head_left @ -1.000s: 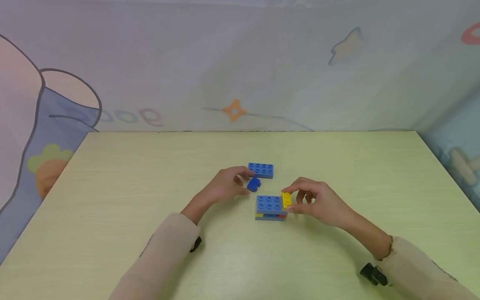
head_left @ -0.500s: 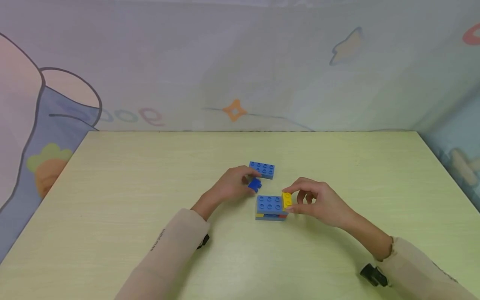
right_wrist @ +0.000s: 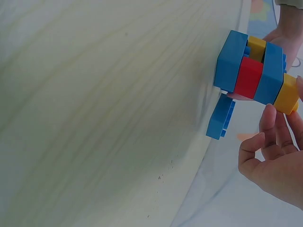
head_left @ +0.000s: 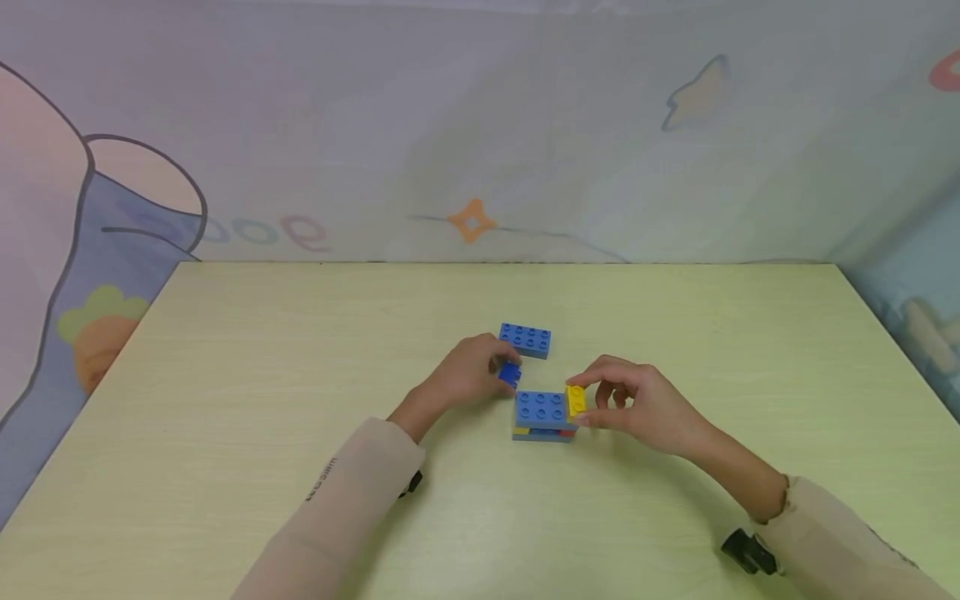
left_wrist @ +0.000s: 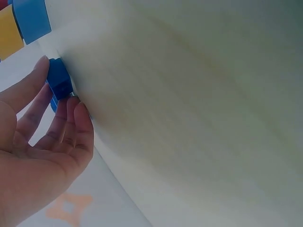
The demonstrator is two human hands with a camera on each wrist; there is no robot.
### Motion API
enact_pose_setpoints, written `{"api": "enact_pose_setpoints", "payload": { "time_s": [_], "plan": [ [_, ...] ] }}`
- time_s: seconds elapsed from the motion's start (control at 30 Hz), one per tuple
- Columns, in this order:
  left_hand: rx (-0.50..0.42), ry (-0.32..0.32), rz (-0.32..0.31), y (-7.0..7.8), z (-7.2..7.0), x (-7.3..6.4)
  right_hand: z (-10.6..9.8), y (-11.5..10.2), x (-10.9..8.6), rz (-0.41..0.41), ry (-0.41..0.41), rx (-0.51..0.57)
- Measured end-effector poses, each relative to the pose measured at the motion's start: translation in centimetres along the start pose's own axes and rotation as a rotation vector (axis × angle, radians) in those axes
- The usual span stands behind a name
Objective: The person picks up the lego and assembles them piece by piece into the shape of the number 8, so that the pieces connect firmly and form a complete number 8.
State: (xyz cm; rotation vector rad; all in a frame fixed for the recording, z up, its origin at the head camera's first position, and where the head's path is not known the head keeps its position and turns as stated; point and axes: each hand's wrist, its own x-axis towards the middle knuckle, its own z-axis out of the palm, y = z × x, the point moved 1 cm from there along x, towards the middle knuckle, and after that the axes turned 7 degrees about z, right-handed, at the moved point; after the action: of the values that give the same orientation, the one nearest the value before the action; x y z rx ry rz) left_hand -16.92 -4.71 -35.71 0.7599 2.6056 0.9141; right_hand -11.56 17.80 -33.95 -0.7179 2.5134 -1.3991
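Observation:
In the head view, a stack of toy building bricks [head_left: 540, 408] stands on the table, a light blue brick on top of a level with yellow and red bricks and a blue base. My right hand [head_left: 637, 404] pinches a small yellow brick [head_left: 576, 402] at the right end of the stack's top; the right wrist view shows it seated against the upper blue brick [right_wrist: 268, 75], above the red brick [right_wrist: 248, 78]. Just behind the stack's left corner, my left hand [head_left: 468, 371] pinches a small dark blue brick [left_wrist: 59, 79] between thumb and fingers, its studs facing right in the head view.
A long light blue brick [head_left: 527, 340] with two rows of studs lies behind the stack, close to the left fingertips. The pale wooden table [head_left: 300, 350] ends at a printed cloth backdrop [head_left: 555, 125].
My left hand has moved right and closed its fingers on the small dark blue brick, which has turned slightly and come nearer the stack. The right hand stays on the yellow brick.

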Motion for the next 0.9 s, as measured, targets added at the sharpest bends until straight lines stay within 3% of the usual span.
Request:
{"api": "enact_pose_setpoints", "payload": {
  "time_s": [0.2, 0.53, 0.73, 0.9],
  "plan": [
    [-0.034, 0.012, -0.033, -0.1, -0.6, -0.5, 0.0, 0.0, 0.0, 0.014, 0.004, -0.002],
    [-0.143, 0.097, -0.078, 1.1, -2.3, -2.2, 0.1, 0.0, 0.0, 0.008, -0.001, 0.001],
    [-0.239, 0.117, -0.013, 2.5, -2.8, -3.5, 0.1, -0.1, 0.1, 0.012, -0.003, -0.009],
    [-0.324, 0.084, 0.069, 3.1, -2.6, -4.4, 0.1, -0.1, 0.2, 0.006, -0.004, 0.001]
  ]
}}
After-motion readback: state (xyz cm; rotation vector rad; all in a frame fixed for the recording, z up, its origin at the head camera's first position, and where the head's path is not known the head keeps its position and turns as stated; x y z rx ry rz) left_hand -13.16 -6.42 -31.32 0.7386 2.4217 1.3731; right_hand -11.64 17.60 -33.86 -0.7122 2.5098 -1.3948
